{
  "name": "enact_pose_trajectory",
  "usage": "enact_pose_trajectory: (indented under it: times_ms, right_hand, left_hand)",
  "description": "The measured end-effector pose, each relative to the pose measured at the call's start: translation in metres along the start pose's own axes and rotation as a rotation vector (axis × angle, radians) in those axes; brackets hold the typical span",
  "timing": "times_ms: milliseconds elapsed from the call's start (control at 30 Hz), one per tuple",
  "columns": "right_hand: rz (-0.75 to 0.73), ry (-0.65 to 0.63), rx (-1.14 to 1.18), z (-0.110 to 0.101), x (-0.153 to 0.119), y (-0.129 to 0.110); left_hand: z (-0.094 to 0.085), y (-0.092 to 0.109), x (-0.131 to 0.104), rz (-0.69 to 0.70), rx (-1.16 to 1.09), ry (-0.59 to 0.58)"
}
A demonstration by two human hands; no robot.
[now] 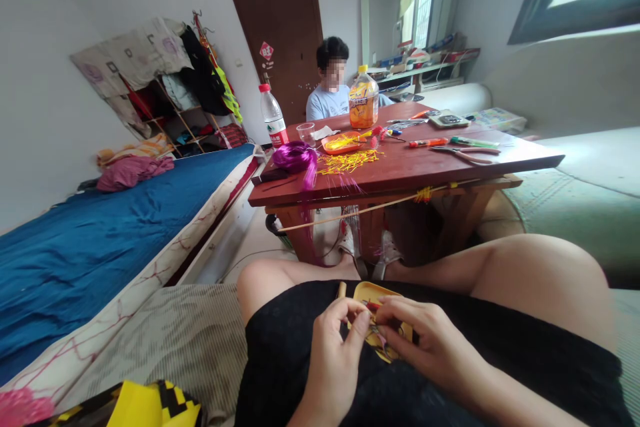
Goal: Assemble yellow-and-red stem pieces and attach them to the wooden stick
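Note:
Both hands meet over the black cloth (280,347) on my lap. The fingers of my left hand (340,347) are pinched together at the left, their tips around something too small to make out. Close beside it, my right hand (420,333) has its fingers curled, also closed on something small; a bit of red shows between the two hands. Under and behind the fingertips lies a yellow tray (367,290) with small items in it, partly hidden by the hands. A tan stick end (342,289) stands up just behind my left hand.
The red-brown table (390,177) ahead holds purple strands (295,157), yellow pieces (350,161), an orange tray (344,147), bottles and tools. A thin stick (350,210) runs along its front edge. A person (327,103) sits behind it. A blue bed (125,213) is left.

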State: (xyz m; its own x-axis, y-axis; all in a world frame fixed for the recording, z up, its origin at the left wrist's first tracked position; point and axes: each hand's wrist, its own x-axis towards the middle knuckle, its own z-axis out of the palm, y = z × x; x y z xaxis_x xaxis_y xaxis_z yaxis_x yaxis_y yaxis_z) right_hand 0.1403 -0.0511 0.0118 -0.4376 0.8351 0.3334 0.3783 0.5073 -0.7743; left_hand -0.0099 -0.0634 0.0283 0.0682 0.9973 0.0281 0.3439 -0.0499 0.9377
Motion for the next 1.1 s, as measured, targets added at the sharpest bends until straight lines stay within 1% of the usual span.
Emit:
enact_pose_trajectory:
  times_ms: [100,167,267,367,467,533,633,800,867,1100]
  right_hand:
    - [0.053,0.005,0.051,0.001,0.001,0.001]
    - [0.086,0.008,0.066,0.002,0.0,0.003]
    - [0.14,0.001,0.072,0.003,0.0,0.004]
    - [0.187,-0.009,0.095,0.003,0.002,0.001]
    - [0.194,-0.021,0.081,0.003,0.004,-0.004]
    - [0.181,-0.027,0.041,0.004,0.005,-0.008]
    - [0.166,-0.029,-0.01,0.004,0.005,-0.011]
    - [0.162,-0.025,-0.006,0.003,0.006,-0.011]
    - [0.173,-0.028,0.0,0.003,0.007,-0.01]
    - [0.252,-0.063,-0.022,0.003,0.012,-0.014]
  left_hand:
    - [0.0,0.0,-0.002,0.008,0.092,-0.096]
    - [0.001,-0.002,-0.004,0.055,0.175,-0.108]
    - [0.003,-0.005,-0.006,0.191,0.323,-0.045]
    - [0.005,-0.01,-0.008,0.397,0.497,0.056]
    - [0.004,-0.014,-0.009,0.575,0.635,0.155]
    - [0.003,-0.016,-0.009,0.642,0.681,0.192]
    - [0.002,-0.017,-0.009,0.664,0.694,0.216]
    - [0.003,-0.012,-0.007,0.554,0.593,0.18]
    - [0.002,-0.011,-0.006,0.542,0.587,0.178]
    - [-0.001,-0.008,-0.006,0.695,0.759,0.22]
